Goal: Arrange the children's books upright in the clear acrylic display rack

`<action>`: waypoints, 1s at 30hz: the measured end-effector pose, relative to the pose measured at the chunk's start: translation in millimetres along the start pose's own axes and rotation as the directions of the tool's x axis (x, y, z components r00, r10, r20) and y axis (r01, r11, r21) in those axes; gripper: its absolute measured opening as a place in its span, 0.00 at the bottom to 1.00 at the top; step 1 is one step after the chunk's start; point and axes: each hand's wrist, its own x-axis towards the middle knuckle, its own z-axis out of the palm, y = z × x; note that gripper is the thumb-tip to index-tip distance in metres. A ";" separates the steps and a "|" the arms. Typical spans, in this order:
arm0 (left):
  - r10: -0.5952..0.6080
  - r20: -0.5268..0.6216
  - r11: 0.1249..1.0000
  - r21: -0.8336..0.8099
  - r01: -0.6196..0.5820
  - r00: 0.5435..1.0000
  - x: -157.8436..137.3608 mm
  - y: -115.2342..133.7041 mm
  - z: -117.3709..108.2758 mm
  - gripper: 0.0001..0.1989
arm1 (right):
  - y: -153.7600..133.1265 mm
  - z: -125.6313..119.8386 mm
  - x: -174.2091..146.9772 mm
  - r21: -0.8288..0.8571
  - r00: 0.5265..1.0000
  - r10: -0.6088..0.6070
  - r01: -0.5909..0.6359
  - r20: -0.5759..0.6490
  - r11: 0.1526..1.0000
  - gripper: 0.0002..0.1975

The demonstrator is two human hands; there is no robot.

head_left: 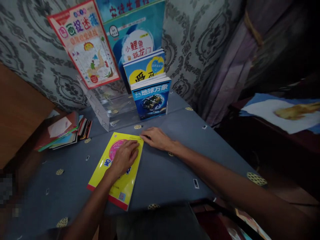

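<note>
A yellow book (102, 178) with a red bottom edge and a pink round patch lies flat on the table, tilted to the right. My left hand (125, 156) rests palm down across its cover, fingers stretched toward the upper right, hiding part of the title. At the book's upper right corner is my right hand (157, 138), its thumb and fingers closed together on the corner. Beyond my hands stands a clear plastic book rack (102, 113). A blue book with a globe (152, 100) is in its front right part.
In the rack's rows behind are a blue and yellow book (145, 71), a teal book (117, 43) and a red-bordered book (87, 50). A stack of books (62, 130) lies at the left. The patterned cloth (180, 183) covers the table; a purple curtain (222, 73) hangs at right.
</note>
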 end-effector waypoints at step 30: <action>0.269 -0.068 0.906 0.356 -0.228 0.961 -119.8 30.3 -17.5 0.10 | -10.9 43.7 26.1 -0.081 0.990 -0.086 0.096 0.114 0.992 0.21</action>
